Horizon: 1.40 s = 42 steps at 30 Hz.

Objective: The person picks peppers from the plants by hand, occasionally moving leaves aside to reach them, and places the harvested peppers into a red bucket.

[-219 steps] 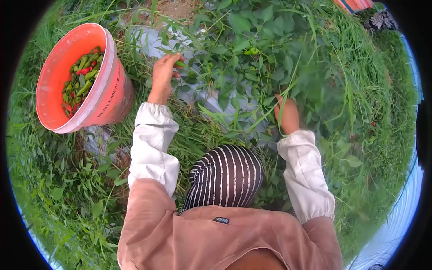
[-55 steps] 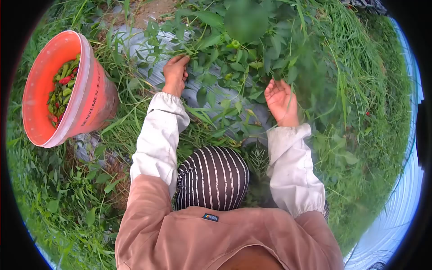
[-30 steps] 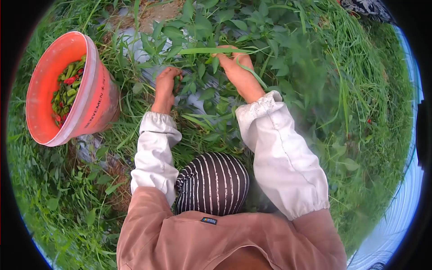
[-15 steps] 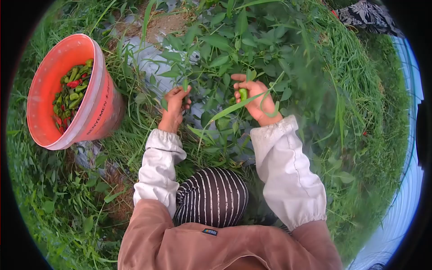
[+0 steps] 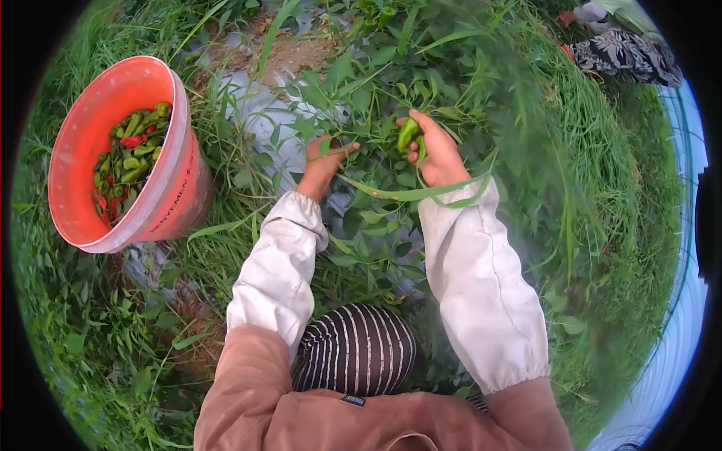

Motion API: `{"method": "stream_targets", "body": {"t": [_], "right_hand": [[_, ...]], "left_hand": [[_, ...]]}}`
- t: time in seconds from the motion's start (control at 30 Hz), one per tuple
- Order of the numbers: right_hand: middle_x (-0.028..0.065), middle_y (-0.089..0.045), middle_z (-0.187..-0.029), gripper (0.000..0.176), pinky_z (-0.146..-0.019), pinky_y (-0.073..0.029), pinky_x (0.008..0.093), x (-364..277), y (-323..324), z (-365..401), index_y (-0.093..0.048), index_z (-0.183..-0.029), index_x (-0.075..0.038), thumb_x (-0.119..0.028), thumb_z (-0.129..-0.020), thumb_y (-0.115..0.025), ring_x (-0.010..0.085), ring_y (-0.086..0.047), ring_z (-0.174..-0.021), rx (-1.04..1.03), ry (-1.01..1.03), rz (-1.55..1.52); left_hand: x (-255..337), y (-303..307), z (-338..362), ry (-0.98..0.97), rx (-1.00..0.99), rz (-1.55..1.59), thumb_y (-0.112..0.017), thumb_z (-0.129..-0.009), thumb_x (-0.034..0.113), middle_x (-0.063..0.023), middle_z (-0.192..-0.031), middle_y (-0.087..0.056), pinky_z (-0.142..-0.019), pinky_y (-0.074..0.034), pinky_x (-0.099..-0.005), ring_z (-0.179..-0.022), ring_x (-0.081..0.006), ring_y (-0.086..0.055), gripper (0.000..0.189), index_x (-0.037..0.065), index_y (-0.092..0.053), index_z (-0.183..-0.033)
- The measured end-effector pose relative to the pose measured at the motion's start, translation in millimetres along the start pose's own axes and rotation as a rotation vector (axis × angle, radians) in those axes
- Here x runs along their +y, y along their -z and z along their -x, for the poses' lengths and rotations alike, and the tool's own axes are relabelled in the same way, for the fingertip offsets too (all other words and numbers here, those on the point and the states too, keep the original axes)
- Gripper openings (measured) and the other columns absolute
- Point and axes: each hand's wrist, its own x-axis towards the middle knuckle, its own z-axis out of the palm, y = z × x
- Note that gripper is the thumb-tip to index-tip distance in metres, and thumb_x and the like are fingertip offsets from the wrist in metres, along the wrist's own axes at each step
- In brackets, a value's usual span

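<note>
Green peppers (image 5: 408, 135) are held in my right hand (image 5: 438, 154), its fingers curled round them beside the leafy plants (image 5: 376, 83). My left hand (image 5: 325, 161) reaches among the leaves to the left, its index finger stretched out and the other fingers partly hidden; whether it holds a stem is unclear. A long grass blade (image 5: 406, 194) crosses in front of my right wrist. At the left a red-orange bucket (image 5: 113, 83) leans tilted, with green and red peppers (image 5: 135, 154) inside.
Silvery plastic sheeting (image 5: 259, 113) and bare soil (image 5: 293, 60) show between the plants. Tall grass (image 5: 594, 165) grows at the right. At the top right another person, in patterned dark clothing (image 5: 628, 56), is partly visible. My striped knee (image 5: 361, 349) is below my hands.
My left hand has moved right and changed from a pinch to a pointing finger. My right hand has closed more round the peppers and turned inward. More of the other person shows.
</note>
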Motion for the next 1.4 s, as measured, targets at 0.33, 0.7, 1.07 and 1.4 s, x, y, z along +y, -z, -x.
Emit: {"method": "stream_targets", "body": {"t": [0.33,0.7,1.07,1.4], "right_hand": [[0.0037,-0.059,-0.073,0.024,-0.052,-0.044,0.0285,46.9,35.4,57.3,-0.058,-0.079,-0.009,-0.030,-0.088,-0.061,0.0165,-0.058,-0.067,-0.388,-0.264,-0.399],[0.0027,-0.059,-0.077,0.018,-0.056,-0.042,0.0291,104.7,38.1,61.5,-0.059,-0.087,-0.007,-0.024,-0.085,-0.065,0.0133,-0.052,-0.063,-0.202,-0.311,-0.447],[0.0005,-0.056,-0.073,0.019,-0.062,-0.048,0.0346,116.7,59.3,62.7,-0.056,-0.083,-0.013,-0.029,-0.085,-0.067,0.0165,-0.055,-0.067,-0.043,-0.315,-0.420],[0.0011,-0.057,-0.075,0.017,-0.062,-0.050,0.0353,142.9,81.0,52.7,-0.058,-0.089,-0.011,-0.025,-0.086,-0.067,0.0158,-0.054,-0.063,0.081,-0.322,-0.267]], "left_hand": [[7.2,-10.0,-6.6,-0.060,0.058,0.091,-0.080,-0.075,0.024,-0.0053,-0.093,-0.069,-0.071,-0.048,-0.0288,-0.077,-0.0129,-0.061,0.035,0.001,-0.068,-0.098],[-8.5,34.6,-9.3,0.037,-0.209,0.449,-0.067,-0.087,0.015,-0.0053,-0.096,-0.068,-0.065,-0.053,-0.0274,-0.079,-0.0147,-0.065,0.028,0.001,-0.065,-0.111],[-14.3,46.9,15.0,0.069,0.055,0.011,-0.067,-0.080,0.013,-0.0012,-0.074,-0.064,-0.044,-0.039,-0.0260,-0.054,-0.0098,-0.053,0.013,0.005,-0.070,-0.090],[-53.2,10.5,-30.2,-0.483,-0.096,-1.056,-0.069,-0.075,0.027,-0.0149,-0.092,-0.065,-0.073,-0.051,-0.0422,-0.083,-0.0365,-0.064,0.033,0.012,-0.067,-0.105]]}}
